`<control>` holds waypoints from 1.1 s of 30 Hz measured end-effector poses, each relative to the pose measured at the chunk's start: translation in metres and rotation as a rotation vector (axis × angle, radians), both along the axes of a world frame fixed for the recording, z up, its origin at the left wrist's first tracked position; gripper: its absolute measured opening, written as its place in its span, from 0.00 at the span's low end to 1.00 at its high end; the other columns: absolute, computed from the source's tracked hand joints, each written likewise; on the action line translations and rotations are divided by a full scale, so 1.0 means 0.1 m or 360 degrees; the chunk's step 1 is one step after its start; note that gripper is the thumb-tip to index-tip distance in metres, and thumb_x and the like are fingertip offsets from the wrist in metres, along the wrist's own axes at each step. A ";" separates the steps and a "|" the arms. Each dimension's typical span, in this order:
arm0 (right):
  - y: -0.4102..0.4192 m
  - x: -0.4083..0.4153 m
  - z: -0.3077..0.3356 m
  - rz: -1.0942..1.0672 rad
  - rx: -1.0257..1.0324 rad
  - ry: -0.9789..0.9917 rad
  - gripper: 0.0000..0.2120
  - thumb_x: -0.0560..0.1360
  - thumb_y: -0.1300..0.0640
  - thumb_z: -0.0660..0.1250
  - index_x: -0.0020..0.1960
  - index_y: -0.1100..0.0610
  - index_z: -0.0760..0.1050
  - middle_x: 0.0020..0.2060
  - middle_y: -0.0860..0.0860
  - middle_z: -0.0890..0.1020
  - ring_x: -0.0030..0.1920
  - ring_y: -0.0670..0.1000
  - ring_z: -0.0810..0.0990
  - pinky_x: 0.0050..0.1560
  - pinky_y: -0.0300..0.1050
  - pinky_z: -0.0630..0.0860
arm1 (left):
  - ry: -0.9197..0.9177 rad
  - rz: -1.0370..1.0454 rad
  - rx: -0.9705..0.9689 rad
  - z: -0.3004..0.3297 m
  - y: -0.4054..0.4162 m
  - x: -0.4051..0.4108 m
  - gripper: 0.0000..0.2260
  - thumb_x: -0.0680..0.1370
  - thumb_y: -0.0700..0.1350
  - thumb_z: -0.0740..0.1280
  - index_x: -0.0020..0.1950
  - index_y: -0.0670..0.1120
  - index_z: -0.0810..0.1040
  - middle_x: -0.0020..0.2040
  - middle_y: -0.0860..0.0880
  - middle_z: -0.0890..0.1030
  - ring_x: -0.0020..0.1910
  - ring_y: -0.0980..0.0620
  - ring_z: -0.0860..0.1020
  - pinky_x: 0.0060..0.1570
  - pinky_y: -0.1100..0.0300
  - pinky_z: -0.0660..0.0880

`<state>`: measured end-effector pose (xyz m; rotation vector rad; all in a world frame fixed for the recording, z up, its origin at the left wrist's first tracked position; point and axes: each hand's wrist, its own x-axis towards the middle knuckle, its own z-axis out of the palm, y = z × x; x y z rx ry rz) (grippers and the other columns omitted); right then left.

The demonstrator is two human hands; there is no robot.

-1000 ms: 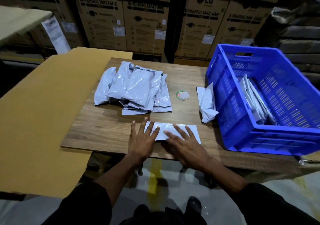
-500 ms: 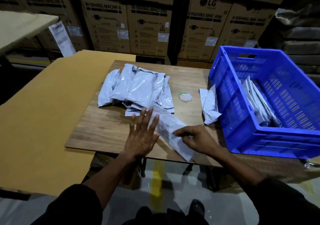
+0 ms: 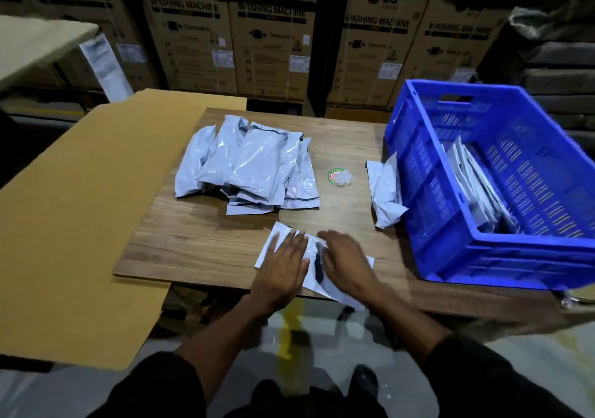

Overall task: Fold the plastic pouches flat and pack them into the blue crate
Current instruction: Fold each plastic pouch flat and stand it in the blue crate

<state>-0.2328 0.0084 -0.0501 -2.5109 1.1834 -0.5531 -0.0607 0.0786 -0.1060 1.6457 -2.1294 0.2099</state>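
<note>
Head view: the fingers of the left hand (image 3: 283, 264) lie spread wide and flat on the white plastic pouch (image 3: 314, 264). The right hand (image 3: 346, 263), blurred, rests palm-down beside it on the same pouch, fingers loosely extended; neither hand grips anything. The pouch lies at the near edge of the wooden table (image 3: 199, 240), one corner overhanging. Farther off sits the heap of unfolded pouches (image 3: 251, 166), a single crumpled pouch (image 3: 384, 192) leans against the blue crate (image 3: 428, 198) at right, and packed pouches (image 3: 476, 185) stand inside it. The film looks light, limp and slick, likely to slide or spring open; pinching the folded edge should hold it best.
</note>
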 end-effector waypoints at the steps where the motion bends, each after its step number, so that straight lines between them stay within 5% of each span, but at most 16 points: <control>1: 0.08 0.07 -0.10 0.0036 0.0058 -0.0002 0.19 0.75 0.58 0.56 0.61 0.62 0.76 0.54 0.60 0.81 0.53 0.63 0.79 0.54 0.57 0.75 | 0.0164 -0.0066 -0.0047 0.01 -0.03 -0.04 0.20 0.87 0.44 0.53 0.71 0.33 0.74 0.71 0.38 0.75 0.71 0.40 0.74 0.73 0.42 0.66; 4: 0.24 0.13 -0.34 0.0002 0.0167 0.0132 0.30 0.79 0.50 0.47 0.77 0.62 0.62 0.74 0.58 0.68 0.74 0.58 0.66 0.75 0.53 0.59 | 0.0648 -0.0016 0.0217 0.20 -0.14 -0.14 0.22 0.87 0.46 0.52 0.74 0.34 0.70 0.73 0.39 0.73 0.72 0.41 0.73 0.76 0.62 0.56; 7: 0.26 0.09 -0.45 0.0021 0.0072 0.0269 0.32 0.78 0.49 0.45 0.80 0.61 0.56 0.78 0.56 0.62 0.79 0.56 0.58 0.78 0.51 0.49 | 0.0803 0.0042 0.0511 0.16 -0.19 -0.16 0.27 0.86 0.54 0.52 0.79 0.39 0.63 0.78 0.44 0.67 0.78 0.48 0.64 0.73 0.71 0.44; 12: 0.22 0.04 -0.46 0.0001 -0.0068 0.0447 0.29 0.82 0.48 0.46 0.79 0.59 0.59 0.78 0.54 0.65 0.78 0.52 0.60 0.76 0.55 0.55 | 0.0506 -0.0003 0.0353 -0.13 -0.20 -0.09 0.29 0.87 0.56 0.44 0.78 0.39 0.67 0.76 0.44 0.71 0.75 0.48 0.70 0.77 0.55 0.55; 20: 0.27 0.06 -0.45 -0.0110 -0.0046 0.0624 0.28 0.82 0.48 0.48 0.80 0.54 0.58 0.79 0.49 0.62 0.79 0.51 0.58 0.76 0.56 0.52 | -0.0003 -0.0102 -0.0108 -0.22 -0.14 0.07 0.21 0.85 0.43 0.59 0.76 0.35 0.70 0.77 0.42 0.70 0.76 0.39 0.67 0.74 0.43 0.66; 28: 0.36 0.18 -0.43 -0.0347 0.0054 0.0631 0.29 0.80 0.47 0.47 0.80 0.52 0.61 0.78 0.47 0.63 0.79 0.53 0.59 0.74 0.63 0.57 | -0.0050 0.0121 0.0318 -0.17 -0.15 0.07 0.24 0.84 0.51 0.55 0.78 0.44 0.69 0.80 0.45 0.65 0.79 0.41 0.63 0.74 0.43 0.63; 33: 0.33 -0.02 -0.46 -0.0286 0.0029 0.0640 0.31 0.81 0.42 0.45 0.80 0.54 0.57 0.80 0.49 0.57 0.80 0.51 0.54 0.76 0.57 0.46 | -0.0040 0.0158 0.0443 -0.14 -0.14 0.07 0.24 0.83 0.52 0.55 0.78 0.44 0.69 0.80 0.44 0.65 0.78 0.40 0.64 0.74 0.42 0.64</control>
